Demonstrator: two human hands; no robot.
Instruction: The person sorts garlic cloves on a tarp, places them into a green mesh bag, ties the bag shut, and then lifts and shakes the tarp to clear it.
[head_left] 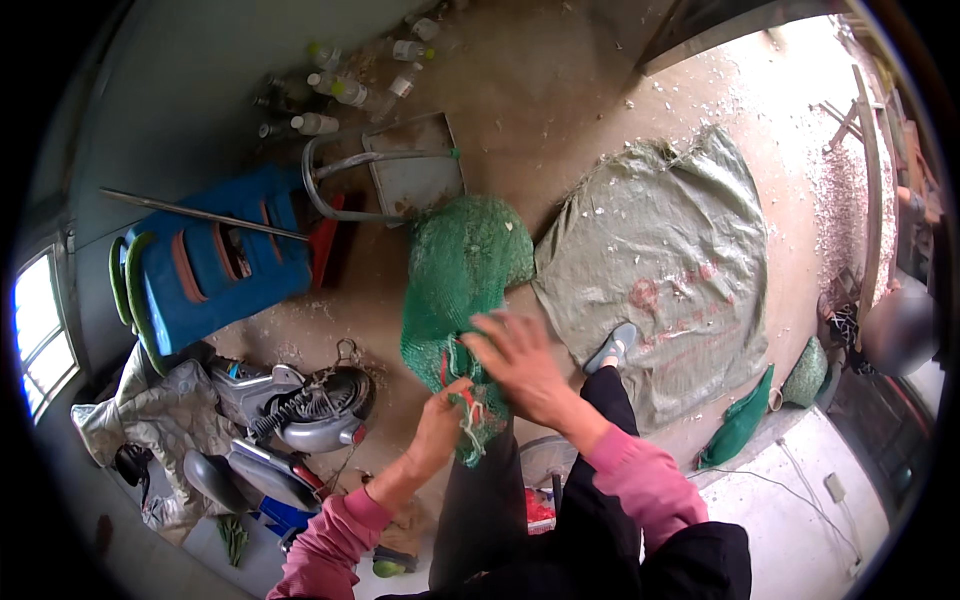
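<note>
A green mesh bag (pixel 460 260) stands in front of me, its lower part bulging with contents I cannot make out. My left hand (pixel 440 428) is closed on the gathered neck of the bag, where red and white cords (pixel 472 405) show. Just right of that neck is my right hand (pixel 530 370), its fingers stretched out and a little blurred. Whether its palm touches the mesh is hidden. The loose end of the netting (pixel 480 440) hangs below my left hand.
A grey-green woven sheet (pixel 660 280) covers the floor to the right, under one of my feet. To the left are a blue plastic stool (pixel 220 260), a metal-framed chair (pixel 415 165) and a scooter (pixel 310 405). Bottles (pixel 345 90) lie beyond; a person (pixel 900 325) is at far right.
</note>
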